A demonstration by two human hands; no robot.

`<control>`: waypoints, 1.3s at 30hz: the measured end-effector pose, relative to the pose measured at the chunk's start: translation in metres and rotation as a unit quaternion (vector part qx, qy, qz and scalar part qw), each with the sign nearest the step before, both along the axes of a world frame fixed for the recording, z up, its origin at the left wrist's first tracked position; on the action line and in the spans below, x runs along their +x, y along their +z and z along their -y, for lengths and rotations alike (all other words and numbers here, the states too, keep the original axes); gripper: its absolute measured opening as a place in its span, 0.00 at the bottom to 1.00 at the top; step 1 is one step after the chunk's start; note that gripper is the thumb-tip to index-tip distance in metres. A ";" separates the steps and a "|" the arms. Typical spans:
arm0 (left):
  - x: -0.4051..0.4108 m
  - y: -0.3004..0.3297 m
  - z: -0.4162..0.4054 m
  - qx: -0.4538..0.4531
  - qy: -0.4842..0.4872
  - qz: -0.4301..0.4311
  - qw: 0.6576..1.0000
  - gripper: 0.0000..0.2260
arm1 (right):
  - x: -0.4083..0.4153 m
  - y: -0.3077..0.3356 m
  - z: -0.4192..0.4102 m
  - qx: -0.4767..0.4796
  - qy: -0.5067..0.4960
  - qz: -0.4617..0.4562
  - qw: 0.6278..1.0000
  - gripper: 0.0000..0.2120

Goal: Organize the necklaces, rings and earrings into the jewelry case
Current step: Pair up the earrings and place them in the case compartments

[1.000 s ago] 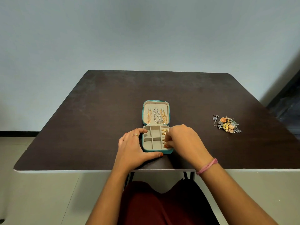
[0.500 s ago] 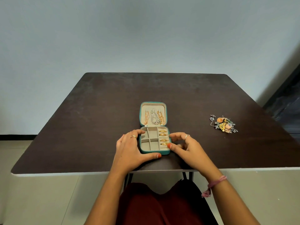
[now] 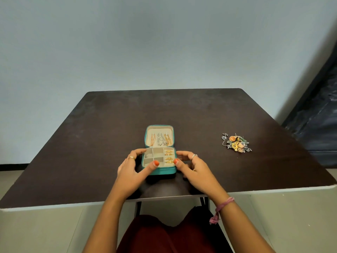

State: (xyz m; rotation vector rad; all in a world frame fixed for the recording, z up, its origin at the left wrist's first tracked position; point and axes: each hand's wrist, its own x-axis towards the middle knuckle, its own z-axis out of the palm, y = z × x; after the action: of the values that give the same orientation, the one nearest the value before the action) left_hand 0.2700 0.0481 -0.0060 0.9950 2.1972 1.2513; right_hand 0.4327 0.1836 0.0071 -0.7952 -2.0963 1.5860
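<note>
My left hand [image 3: 129, 170] and right hand [image 3: 193, 168] grip the open case [image 3: 159, 171] from 9 and 3 o'clock, earrings [image 3: 236, 145] toward 2 o'clock.

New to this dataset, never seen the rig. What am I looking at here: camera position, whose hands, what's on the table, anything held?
There is no robot. A person sits at a dark table and wears one wide-angle camera on the head, which looks forward and down, so both arms come in from the bottom of the picture.

In front of them lies a small teal jewelry case, open. Its lid holds hanging necklaces, and the right column of the tray holds gold rings. The other compartments look empty.

The left hand wraps around the case's left side, thumb over the near edge. The right hand sits at the right side with curled fingers; its thumb touches the rim. Neither hand has a grip on any loose jewelry.

A small pile of colourful earrings lies apart on the table to the right, not yet sorted.
</note>
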 end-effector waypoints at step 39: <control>0.125 0.023 -0.285 -0.172 -0.250 -0.287 0.909 0.20 | 0.119 -0.028 -0.157 0.377 -0.158 0.116 0.905 0.07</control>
State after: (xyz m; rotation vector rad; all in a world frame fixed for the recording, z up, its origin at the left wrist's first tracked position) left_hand 0.3945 0.3326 0.0170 1.7819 2.2170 0.3411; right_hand 0.5519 0.3408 -0.0206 -0.9794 -2.3208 0.4456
